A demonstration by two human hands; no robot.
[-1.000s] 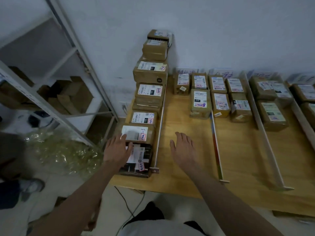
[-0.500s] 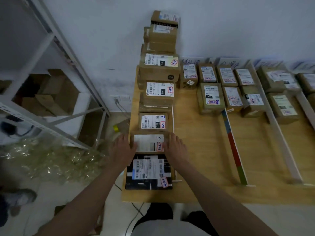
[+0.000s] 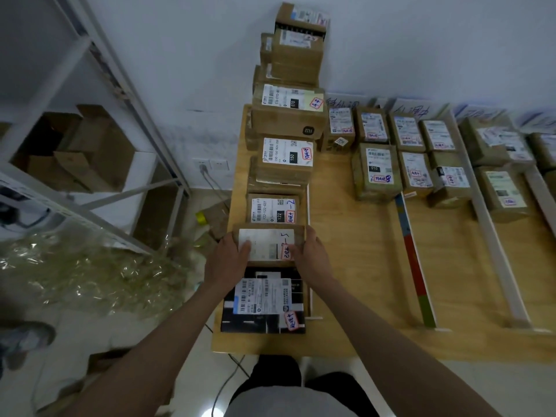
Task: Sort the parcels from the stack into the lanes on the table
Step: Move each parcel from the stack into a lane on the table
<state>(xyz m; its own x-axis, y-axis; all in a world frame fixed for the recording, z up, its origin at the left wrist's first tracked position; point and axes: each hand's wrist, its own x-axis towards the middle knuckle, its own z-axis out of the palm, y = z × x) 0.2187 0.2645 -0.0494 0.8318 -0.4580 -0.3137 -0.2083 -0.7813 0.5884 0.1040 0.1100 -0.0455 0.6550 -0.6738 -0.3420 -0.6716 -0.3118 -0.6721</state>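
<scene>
Two hands are seen at lower centre: left hand (image 3: 227,264), right hand (image 3: 311,256). One black parcel (image 3: 263,302) and three lane dividers are counted.

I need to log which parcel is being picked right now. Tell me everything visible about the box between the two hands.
The brown cardboard parcel lies flat in the leftmost row on the wooden table, second from the near edge, between the black parcel and the box labelled 122. A white shipping label covers most of its top; a small red-bordered sticker with handwriting sits at the label's right end. The left hand grips its left side, thumb on the label, and the right hand grips its right side.
</scene>
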